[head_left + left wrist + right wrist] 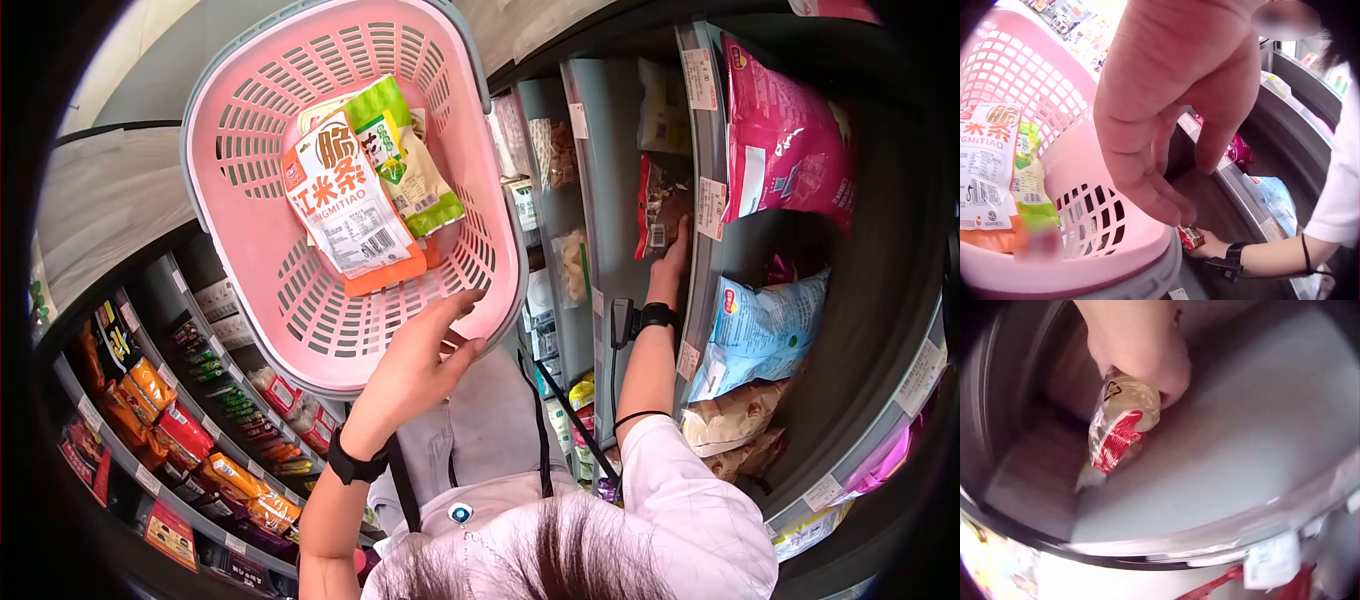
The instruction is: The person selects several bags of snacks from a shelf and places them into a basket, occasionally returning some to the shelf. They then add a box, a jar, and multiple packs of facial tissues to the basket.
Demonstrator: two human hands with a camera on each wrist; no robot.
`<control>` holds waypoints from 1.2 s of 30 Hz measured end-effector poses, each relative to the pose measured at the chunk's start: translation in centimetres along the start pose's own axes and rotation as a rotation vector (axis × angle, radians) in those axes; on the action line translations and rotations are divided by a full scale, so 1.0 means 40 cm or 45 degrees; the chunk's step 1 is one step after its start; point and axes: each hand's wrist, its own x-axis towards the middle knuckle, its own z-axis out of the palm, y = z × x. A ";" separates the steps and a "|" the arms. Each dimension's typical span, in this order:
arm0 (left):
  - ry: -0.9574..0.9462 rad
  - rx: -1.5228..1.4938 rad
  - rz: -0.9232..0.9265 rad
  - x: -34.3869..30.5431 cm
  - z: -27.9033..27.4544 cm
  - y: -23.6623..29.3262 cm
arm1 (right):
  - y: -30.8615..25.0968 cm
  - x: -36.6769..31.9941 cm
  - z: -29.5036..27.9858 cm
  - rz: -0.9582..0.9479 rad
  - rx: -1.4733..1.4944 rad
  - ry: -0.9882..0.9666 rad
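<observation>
The right hand point(674, 256) grips a shiny red-and-clear plastic snack bag point(655, 212) in a grey shelf point(608, 130) – some fingers are hidden, so the hold is hard to see. The left hand point(420, 358) is loose, fingers softly bent, near the rim of a pink plastic basket point(240, 245) – inside, a white-and-orange plastic bag point(345, 215) lies over a green-and-cream plastic bag point(425, 185).

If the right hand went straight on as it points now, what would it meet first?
Likely the pale yellow bag beyond the red packet that the right hand holds; the packet would touch it first. The depth between them is unclear.
</observation>
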 end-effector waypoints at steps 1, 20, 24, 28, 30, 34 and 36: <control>0.027 0.001 0.008 -0.002 -0.001 -0.006 | -0.009 -0.009 0.002 -0.048 -0.075 -0.045; 0.195 0.296 0.032 0.006 -0.049 -0.050 | 0.053 0.078 0.036 -1.091 -1.067 -0.297; 0.220 0.389 0.000 0.011 -0.065 -0.042 | 0.072 0.127 0.122 -1.531 -1.488 -0.384; 0.265 0.304 0.006 0.015 -0.071 -0.059 | 0.066 0.193 0.199 -0.911 -1.319 -0.725; 0.284 0.243 -0.058 0.018 -0.078 -0.054 | 0.092 0.215 0.203 -0.984 -1.260 -0.767; 0.376 0.785 -0.045 0.039 -0.131 -0.075 | 0.077 0.248 0.183 -0.782 -1.521 -0.690; 0.410 0.961 -0.112 0.069 -0.161 -0.084 | 0.079 0.240 0.160 -0.861 -1.537 -0.722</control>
